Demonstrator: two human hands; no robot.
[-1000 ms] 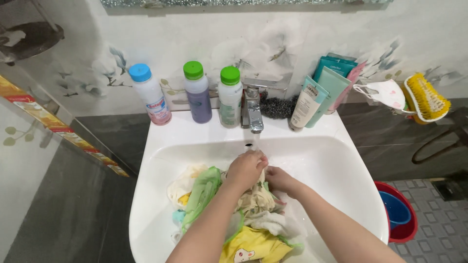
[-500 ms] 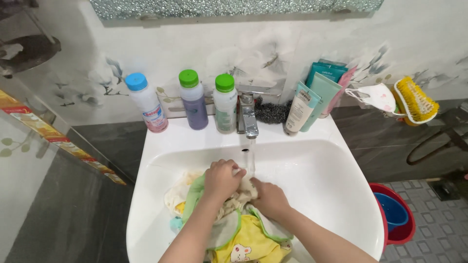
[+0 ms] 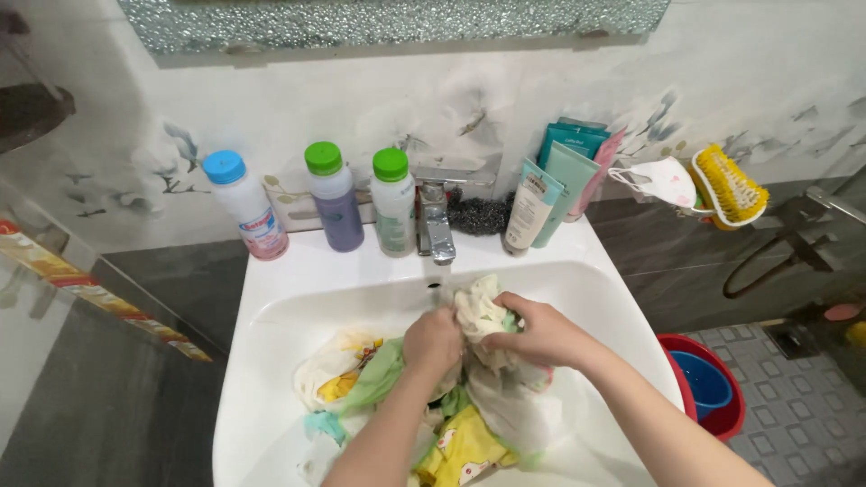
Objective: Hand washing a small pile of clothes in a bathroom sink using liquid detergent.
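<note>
Both my hands grip a wad of cream cloth (image 3: 481,309) lifted over a white sink (image 3: 595,298), just below the chrome tap (image 3: 438,230). My left hand (image 3: 433,341) clutches the lower part of the cloth. My right hand (image 3: 532,332) squeezes its upper part from the right. Under my hands lies a heap of wet small clothes (image 3: 397,397) in green, yellow and white, filling the basin's front half.
Along the sink's back ledge stand a blue-capped bottle (image 3: 242,205), two green-capped bottles (image 3: 332,196), a steel scourer (image 3: 480,213) and several tubes (image 3: 555,189). A face mask (image 3: 663,180) and a yellow brush (image 3: 729,189) lie at right. A red basin (image 3: 713,388) stands on the floor.
My hands have lifted the cream cloth out of the heap toward the tap, the right hand rising above the left. The view has shifted down and left.
</note>
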